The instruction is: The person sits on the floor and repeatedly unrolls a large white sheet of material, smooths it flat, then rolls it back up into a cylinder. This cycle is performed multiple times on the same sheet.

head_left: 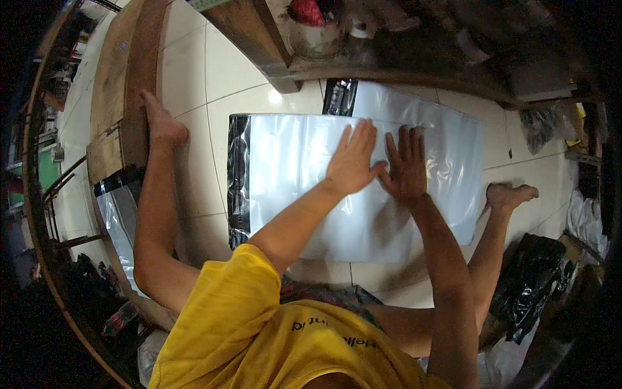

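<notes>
A large whitish plastic mailer bag (pixel 285 155), with a black band along its left edge, lies flat on the tiled floor between my legs. My left hand (pixel 352 159) rests on it palm down, fingers stretched toward its far edge. Beside it, my right hand (pixel 407 167) also lies flat with fingers spread, the two thumbs nearly touching. Behind and partly under this bag is another similar mailer bag (pixel 382 97); its black end (pixel 339 97) shows past the far edge. Neither hand grips anything.
A low wooden bench (pixel 107 97) stands at the left, with another mailer bag (pixel 118 211) on it. A wooden table (pixel 395 74) borders the far side, with a jar (pixel 314 40) there. Black plastic (pixel 528 282) lies at the right, near crumpled clear plastic (pixel 586 217).
</notes>
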### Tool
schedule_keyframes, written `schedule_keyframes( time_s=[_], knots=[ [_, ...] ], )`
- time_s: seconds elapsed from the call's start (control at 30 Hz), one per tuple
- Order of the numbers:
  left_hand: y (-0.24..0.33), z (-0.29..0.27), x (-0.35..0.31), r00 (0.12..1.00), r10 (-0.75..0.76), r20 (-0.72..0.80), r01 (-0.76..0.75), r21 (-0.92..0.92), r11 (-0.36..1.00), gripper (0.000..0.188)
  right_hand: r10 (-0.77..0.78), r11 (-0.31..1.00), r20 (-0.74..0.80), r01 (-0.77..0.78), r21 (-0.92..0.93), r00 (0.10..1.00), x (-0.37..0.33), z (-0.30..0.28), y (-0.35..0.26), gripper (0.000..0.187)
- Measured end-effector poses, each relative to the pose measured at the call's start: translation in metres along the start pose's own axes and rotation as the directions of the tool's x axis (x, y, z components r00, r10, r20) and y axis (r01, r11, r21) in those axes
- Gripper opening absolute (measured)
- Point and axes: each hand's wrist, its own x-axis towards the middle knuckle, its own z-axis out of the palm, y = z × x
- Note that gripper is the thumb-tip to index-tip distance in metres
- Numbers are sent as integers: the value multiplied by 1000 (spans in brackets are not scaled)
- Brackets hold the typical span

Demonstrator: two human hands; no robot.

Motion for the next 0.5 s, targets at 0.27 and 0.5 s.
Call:
schedule_keyframes(
  time_s=[0.27,0.5],
  knots=[
    [-120,-68,-48,963,-208,-170,241,207,948,72,-20,999,-123,25,39,992,7,5,6,82],
    [-125,-87,-66,974,-107,-200,142,170,975,73,8,999,-25,-9,-51,1000,29,-13,-2,71]
  ],
)
